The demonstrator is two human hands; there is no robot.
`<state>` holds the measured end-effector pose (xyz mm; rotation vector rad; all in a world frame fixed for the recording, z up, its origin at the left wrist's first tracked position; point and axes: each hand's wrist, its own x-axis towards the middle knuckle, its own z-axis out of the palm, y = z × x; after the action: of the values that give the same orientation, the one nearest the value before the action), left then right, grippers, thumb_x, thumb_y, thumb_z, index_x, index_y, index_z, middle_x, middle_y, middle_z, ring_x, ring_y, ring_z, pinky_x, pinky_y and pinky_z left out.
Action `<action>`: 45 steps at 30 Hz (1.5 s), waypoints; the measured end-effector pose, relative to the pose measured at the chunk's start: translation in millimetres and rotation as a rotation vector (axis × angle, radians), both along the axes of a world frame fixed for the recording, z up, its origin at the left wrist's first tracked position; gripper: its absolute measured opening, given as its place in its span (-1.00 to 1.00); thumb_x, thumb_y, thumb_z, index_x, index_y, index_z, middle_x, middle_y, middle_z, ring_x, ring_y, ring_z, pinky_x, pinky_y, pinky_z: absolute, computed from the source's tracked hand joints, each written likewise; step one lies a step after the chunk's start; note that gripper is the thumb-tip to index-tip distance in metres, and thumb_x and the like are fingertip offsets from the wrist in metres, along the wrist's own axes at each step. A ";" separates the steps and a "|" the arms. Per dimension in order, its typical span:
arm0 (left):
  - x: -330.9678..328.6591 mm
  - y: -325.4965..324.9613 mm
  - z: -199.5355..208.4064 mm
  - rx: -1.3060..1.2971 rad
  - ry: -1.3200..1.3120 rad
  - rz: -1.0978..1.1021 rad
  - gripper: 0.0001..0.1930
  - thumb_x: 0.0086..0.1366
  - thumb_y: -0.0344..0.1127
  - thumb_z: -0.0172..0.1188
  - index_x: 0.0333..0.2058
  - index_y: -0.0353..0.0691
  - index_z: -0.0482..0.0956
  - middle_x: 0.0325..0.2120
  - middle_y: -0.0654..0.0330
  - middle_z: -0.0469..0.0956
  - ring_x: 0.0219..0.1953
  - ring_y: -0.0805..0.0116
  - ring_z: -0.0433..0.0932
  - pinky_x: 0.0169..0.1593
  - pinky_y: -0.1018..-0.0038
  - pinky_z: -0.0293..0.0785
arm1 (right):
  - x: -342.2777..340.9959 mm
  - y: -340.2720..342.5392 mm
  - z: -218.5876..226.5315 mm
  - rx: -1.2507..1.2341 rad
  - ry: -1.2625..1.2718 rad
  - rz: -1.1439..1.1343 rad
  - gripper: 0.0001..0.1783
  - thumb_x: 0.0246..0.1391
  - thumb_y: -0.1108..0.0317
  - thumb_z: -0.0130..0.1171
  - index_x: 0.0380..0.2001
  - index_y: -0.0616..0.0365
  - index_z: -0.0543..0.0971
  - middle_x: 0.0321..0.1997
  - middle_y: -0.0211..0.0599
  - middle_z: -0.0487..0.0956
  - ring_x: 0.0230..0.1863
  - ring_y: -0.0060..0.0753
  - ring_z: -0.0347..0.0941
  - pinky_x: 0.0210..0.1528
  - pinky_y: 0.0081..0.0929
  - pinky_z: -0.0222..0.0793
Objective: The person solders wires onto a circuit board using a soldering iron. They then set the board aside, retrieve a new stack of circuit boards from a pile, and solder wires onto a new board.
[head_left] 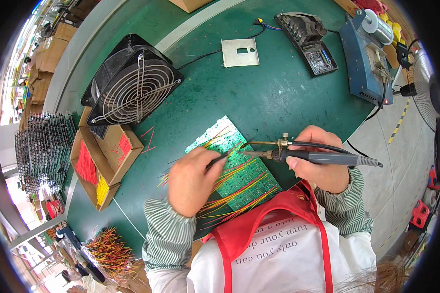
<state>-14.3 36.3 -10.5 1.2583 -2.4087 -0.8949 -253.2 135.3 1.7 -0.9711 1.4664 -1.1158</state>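
My right hand (pixel 322 171) is closed round a soldering iron (pixel 322 157) with a brass solder-feed tube along its top. The iron's tip is at the upper middle of a green circuit board panel (pixel 251 183), which lies tilted on the table before me. My left hand (pixel 190 178) is closed over the panel's left side, pinching slim dark tweezers (pixel 217 161) that point toward the iron's tip. Red, yellow and black wires (pixel 220 201) run from the panel out to the left, partly under my left hand.
A black fan (pixel 137 88) stands at the left, beside a cardboard box (pixel 113 168) of red and yellow wires. Farther off are a metal plate (pixel 239 52), a black tray (pixel 317 57) and a blue solder-feed unit (pixel 364 61) with a solder reel. Stacked boards (pixel 44 151) are far left.
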 end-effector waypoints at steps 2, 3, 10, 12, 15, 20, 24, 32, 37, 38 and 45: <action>11.1 -6.8 11.3 -0.126 -0.034 0.065 -0.91 0.09 -0.37 0.22 -0.46 -0.27 0.58 -0.49 0.10 0.53 -0.46 0.13 0.53 -0.37 0.33 0.44 | -2.1 1.4 -0.6 -0.012 0.022 0.000 -0.80 -0.13 0.42 0.29 -0.44 0.24 0.49 -0.54 -0.46 0.50 -0.47 -0.74 0.34 -0.44 -0.68 0.27; 15.9 -9.5 18.0 -0.287 -0.139 0.170 -0.91 0.08 -0.37 0.24 -0.45 -0.26 0.58 -0.49 0.10 0.52 -0.46 0.14 0.53 -0.37 0.34 0.44 | -2.9 2.1 0.3 -0.004 0.045 0.000 -0.80 -0.14 0.42 0.29 -0.44 0.24 0.49 -0.54 -0.46 0.50 -0.48 -0.75 0.33 -0.44 -0.68 0.27; -17.2 3.7 8.8 -0.149 -0.020 -0.027 -0.87 0.05 -0.41 0.27 -0.45 -0.32 0.55 -0.53 0.08 0.50 -0.53 0.18 0.50 -0.43 0.41 0.41 | -5.1 2.9 4.7 0.031 -0.028 -0.057 -0.80 -0.17 0.44 0.28 -0.44 0.23 0.48 -0.56 -0.48 0.48 -0.49 -0.75 0.32 -0.45 -0.69 0.26; -23.4 3.7 0.5 -0.087 -0.025 -0.042 -0.87 0.05 -0.40 0.28 -0.46 -0.33 0.54 -0.54 0.08 0.49 -0.54 0.18 0.49 -0.43 0.40 0.40 | -4.7 2.4 6.3 0.042 -0.014 -0.060 -0.80 -0.16 0.44 0.28 -0.45 0.23 0.49 -0.55 -0.48 0.48 -0.48 -0.75 0.32 -0.44 -0.70 0.26; -26.8 0.4 -9.0 -0.058 0.047 -0.039 -0.86 0.04 -0.40 0.28 -0.47 -0.35 0.53 -0.56 0.08 0.47 -0.57 0.18 0.46 -0.46 0.38 0.37 | -5.8 3.2 5.1 0.057 -0.012 -0.070 -0.81 -0.16 0.44 0.28 -0.45 0.23 0.49 -0.55 -0.48 0.48 -0.47 -0.74 0.33 -0.44 -0.69 0.26; -29.0 -1.1 -9.5 -0.013 0.041 -0.033 -0.85 0.04 -0.41 0.27 -0.48 -0.36 0.51 -0.58 0.08 0.44 -0.57 0.19 0.43 -0.49 0.38 0.31 | -5.4 -0.3 0.5 0.063 -0.025 -0.069 -0.81 -0.16 0.44 0.28 -0.46 0.24 0.49 -0.55 -0.48 0.48 -0.48 -0.74 0.33 -0.44 -0.69 0.27; -30.4 -1.0 -8.2 -0.001 0.028 -0.031 -0.86 0.04 -0.41 0.27 -0.49 -0.36 0.50 -0.59 0.08 0.43 -0.57 0.19 0.43 -0.49 0.38 0.31 | -7.3 -0.9 -0.4 0.080 -0.012 -0.044 -0.81 -0.16 0.44 0.28 -0.46 0.24 0.49 -0.54 -0.47 0.48 -0.47 -0.74 0.33 -0.42 -0.69 0.27; -29.8 -1.0 -6.6 0.008 0.032 -0.034 -0.86 0.05 -0.41 0.25 -0.50 -0.36 0.50 -0.58 0.07 0.43 -0.57 0.17 0.43 -0.48 0.37 0.32 | -13.7 5.8 6.6 -0.002 -0.007 -0.064 -0.80 -0.13 0.44 0.28 -0.42 0.24 0.48 -0.51 -0.45 0.52 -0.45 -0.75 0.35 -0.41 -0.69 0.28; -17.8 -6.2 2.1 -0.031 0.009 -0.050 -0.87 0.07 -0.39 0.24 -0.45 -0.34 0.53 -0.55 0.07 0.48 -0.52 0.15 0.48 -0.43 0.36 0.38 | -15.7 10.3 7.8 0.013 0.039 -0.076 -0.79 -0.13 0.42 0.28 -0.43 0.24 0.48 -0.51 -0.45 0.52 -0.46 -0.74 0.35 -0.41 -0.69 0.29; -9.7 -10.4 8.4 -0.051 -0.015 -0.066 -0.86 0.08 -0.36 0.22 -0.43 -0.32 0.54 -0.52 0.07 0.50 -0.49 0.11 0.51 -0.40 0.33 0.42 | -15.9 11.8 7.7 0.013 0.039 -0.080 -0.79 -0.13 0.42 0.28 -0.43 0.24 0.48 -0.51 -0.45 0.52 -0.46 -0.74 0.35 -0.41 -0.69 0.29; -15.6 -11.8 36.3 -0.176 -0.078 -0.032 -0.88 0.08 -0.37 0.22 -0.41 -0.28 0.56 -0.51 0.10 0.49 -0.46 0.11 0.51 -0.38 0.30 0.41 | -13.2 10.3 6.0 0.052 0.064 -0.077 -0.79 -0.15 0.39 0.27 -0.44 0.23 0.48 -0.55 -0.45 0.50 -0.48 -0.72 0.35 -0.42 -0.67 0.28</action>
<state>-29.9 24.5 25.8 1.2129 -2.5119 -0.6360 -266.5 145.6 7.7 -0.9280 1.5886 -1.1050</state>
